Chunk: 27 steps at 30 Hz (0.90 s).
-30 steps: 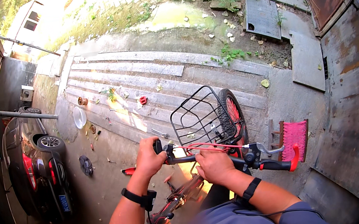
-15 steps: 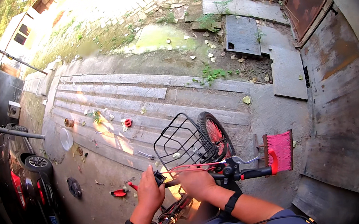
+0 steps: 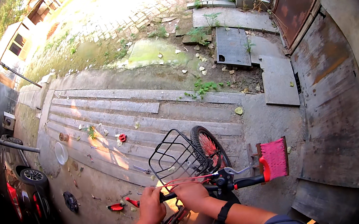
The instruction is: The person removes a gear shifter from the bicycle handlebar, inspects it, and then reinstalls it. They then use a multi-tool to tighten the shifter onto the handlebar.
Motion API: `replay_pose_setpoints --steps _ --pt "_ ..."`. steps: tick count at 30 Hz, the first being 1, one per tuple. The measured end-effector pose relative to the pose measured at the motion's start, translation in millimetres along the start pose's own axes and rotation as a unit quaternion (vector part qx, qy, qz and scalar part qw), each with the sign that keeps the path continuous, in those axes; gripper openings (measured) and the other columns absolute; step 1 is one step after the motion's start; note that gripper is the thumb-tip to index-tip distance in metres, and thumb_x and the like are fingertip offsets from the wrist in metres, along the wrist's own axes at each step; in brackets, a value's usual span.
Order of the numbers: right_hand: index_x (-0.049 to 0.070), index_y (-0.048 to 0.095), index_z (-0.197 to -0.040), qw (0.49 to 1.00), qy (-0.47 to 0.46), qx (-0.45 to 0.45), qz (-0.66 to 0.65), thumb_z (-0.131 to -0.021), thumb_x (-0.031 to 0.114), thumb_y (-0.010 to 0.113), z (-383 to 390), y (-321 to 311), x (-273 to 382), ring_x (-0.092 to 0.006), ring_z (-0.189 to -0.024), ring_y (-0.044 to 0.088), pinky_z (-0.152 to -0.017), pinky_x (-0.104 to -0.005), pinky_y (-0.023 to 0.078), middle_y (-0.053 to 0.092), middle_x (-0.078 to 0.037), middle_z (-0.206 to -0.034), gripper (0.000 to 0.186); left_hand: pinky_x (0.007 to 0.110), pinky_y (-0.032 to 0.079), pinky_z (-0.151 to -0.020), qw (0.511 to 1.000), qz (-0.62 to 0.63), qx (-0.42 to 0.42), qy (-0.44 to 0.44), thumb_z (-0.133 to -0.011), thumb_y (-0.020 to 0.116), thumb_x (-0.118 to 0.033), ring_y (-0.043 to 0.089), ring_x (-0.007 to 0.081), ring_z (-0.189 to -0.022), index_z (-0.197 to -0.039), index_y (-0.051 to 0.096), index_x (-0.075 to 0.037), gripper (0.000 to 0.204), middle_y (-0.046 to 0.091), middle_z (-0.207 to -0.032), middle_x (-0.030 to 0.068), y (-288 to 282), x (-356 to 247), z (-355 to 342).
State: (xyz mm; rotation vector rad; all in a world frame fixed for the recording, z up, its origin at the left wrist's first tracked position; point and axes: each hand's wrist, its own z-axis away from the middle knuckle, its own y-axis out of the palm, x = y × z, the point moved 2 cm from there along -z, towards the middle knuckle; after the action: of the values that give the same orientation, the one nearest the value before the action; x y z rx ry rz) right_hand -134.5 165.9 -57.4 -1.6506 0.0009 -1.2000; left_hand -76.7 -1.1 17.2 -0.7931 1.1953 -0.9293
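Observation:
My left hand (image 3: 151,208) is closed at the left part of a bicycle's handlebar (image 3: 247,181), around a fitting it largely hides. My right hand (image 3: 191,196) is closed on the bar near its centre, just right of my left. Thin red cables (image 3: 197,177) run above both hands to a silver brake lever (image 3: 237,170). The black wire basket (image 3: 166,152) sits beyond the bar, beside the front wheel (image 3: 208,140) with red spokes. The bar's right end has a black grip with a red bar end (image 3: 265,168).
A pink woven stool (image 3: 272,158) stands to the right, near a metal-sheeted wall (image 3: 329,115). A dark car (image 3: 15,170) is at left. A white basin (image 3: 61,152), a black item (image 3: 70,201) and red parts (image 3: 116,207) lie on the paved ground, with slabs and weeds beyond.
The view has shifted, so bicycle and yard sit lower and further left in the picture. Both hands remain at the bar; the black fitting seen in my left hand earlier is now mostly covered.

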Motion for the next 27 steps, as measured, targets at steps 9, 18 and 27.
replay_pose_setpoints --steps 9,18,27 --pt "0.008 0.069 -0.088 0.997 0.031 0.062 -0.019 -0.083 0.011 0.064 -6.1 -6.7 3.5 -0.0340 -0.084 0.070 -0.069 -0.0451 0.055 0.070 -0.012 -0.086 0.007 0.060 0.033 -0.111 0.997 -0.028 -0.065 0.014 -0.076 0.076 -0.014 0.057 0.0328 -0.124 -0.107 0.071 -0.016 0.032 0.064 -0.111 0.0023 -1.6 -22.8 44.8" --pt "0.006 0.067 -0.083 1.000 -0.002 0.014 0.002 -0.082 0.006 0.059 -1.6 -13.3 4.5 -0.0307 -0.071 0.071 -0.063 -0.0421 0.056 0.069 -0.013 -0.075 0.008 0.057 0.036 -0.110 0.985 0.069 -0.152 -0.043 -0.075 0.081 -0.016 0.055 0.0378 -0.122 -0.105 0.068 -0.009 0.033 0.063 -0.112 0.0095 40.5 4.7 47.3" --pt "0.008 0.066 -0.084 0.999 0.015 0.034 -0.011 -0.084 0.014 0.064 -0.3 -2.2 2.8 -0.0310 -0.083 0.069 -0.068 -0.0439 0.054 0.069 -0.010 -0.084 0.006 0.048 0.050 -0.099 0.889 0.106 -0.277 -0.349 -0.075 0.085 -0.015 0.059 0.0322 -0.116 -0.150 0.035 -0.002 0.091 0.055 -0.123 0.0208 74.5 12.5 67.3"
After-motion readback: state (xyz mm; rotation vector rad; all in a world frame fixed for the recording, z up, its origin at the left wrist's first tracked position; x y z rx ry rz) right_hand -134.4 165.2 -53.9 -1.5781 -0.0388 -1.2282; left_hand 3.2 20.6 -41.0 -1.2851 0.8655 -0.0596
